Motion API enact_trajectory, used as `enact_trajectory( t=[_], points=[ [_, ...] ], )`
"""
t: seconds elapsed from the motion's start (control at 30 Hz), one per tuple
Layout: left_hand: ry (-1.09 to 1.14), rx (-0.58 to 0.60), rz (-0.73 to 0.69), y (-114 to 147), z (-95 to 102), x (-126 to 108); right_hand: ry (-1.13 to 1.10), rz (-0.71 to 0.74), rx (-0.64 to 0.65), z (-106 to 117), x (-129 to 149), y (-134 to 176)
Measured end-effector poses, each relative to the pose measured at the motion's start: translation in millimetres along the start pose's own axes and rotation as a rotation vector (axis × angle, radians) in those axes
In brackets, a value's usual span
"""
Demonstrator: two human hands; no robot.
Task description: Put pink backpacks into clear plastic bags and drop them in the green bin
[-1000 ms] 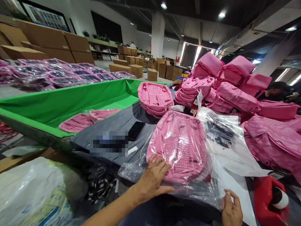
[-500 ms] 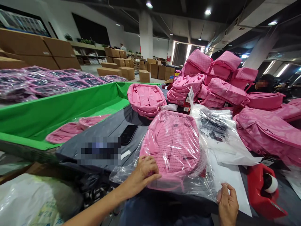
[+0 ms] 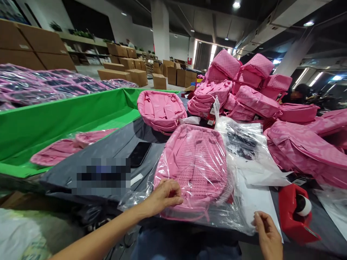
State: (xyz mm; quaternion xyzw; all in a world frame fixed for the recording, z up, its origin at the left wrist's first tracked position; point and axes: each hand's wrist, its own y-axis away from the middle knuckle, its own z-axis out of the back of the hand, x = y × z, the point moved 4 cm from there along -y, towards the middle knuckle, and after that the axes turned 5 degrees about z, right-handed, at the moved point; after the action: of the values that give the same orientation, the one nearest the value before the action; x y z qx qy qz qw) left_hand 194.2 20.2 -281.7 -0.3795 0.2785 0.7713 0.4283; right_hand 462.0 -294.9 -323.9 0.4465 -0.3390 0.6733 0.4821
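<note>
A pink backpack [image 3: 193, 166] lies inside a clear plastic bag [image 3: 235, 216] at the table's front edge, its straps facing up. My left hand [image 3: 165, 193] rests on the lower left of the bag. Its fingers are loosely bent, with a gap between thumb and fingertips. At the bag's lower right corner, my right hand [image 3: 268, 233] has thumb and finger closed at the film's edge. A sheet of white paper [image 3: 260, 202] lies partly under the bag on that side. Close to my right hand stands a red tape dispenser [image 3: 294, 216].
Another pink backpack [image 3: 162, 110] lies behind the bagged one. More pink backpacks [image 3: 252, 97] are piled at the back right. A black phone [image 3: 140, 154] lies on the grey cloth [image 3: 108, 148]. Left of it runs a green-lined bin [image 3: 65, 112]. A flat stack of plastic bags [image 3: 244, 141] sits right.
The whole view has shifted, so most things appear farther left. My left fingers have curled a little more on the bag. My right hand has moved slightly right and its fingers have turned.
</note>
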Motion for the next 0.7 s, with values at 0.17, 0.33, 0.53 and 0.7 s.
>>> enact_trajectory(
  t=[0.17, 0.33, 0.53, 0.7],
  points=[
    [-0.011, 0.027, -0.017, -4, -2.2, -3, 0.188, 0.057, -0.431, 101, 28, -24],
    [0.022, 0.061, -0.028, -6, -3.7, 8, 0.261, -0.001, -0.469, 159, 20, -51],
    [0.168, 0.193, 0.068, -10, -7.4, 27, 0.172, -0.136, -0.381, 146, -15, -65],
    [0.269, 0.158, 0.110, -8, -6.9, 19, 0.208, -0.075, -0.452, 144, -8, -74]
  ],
)
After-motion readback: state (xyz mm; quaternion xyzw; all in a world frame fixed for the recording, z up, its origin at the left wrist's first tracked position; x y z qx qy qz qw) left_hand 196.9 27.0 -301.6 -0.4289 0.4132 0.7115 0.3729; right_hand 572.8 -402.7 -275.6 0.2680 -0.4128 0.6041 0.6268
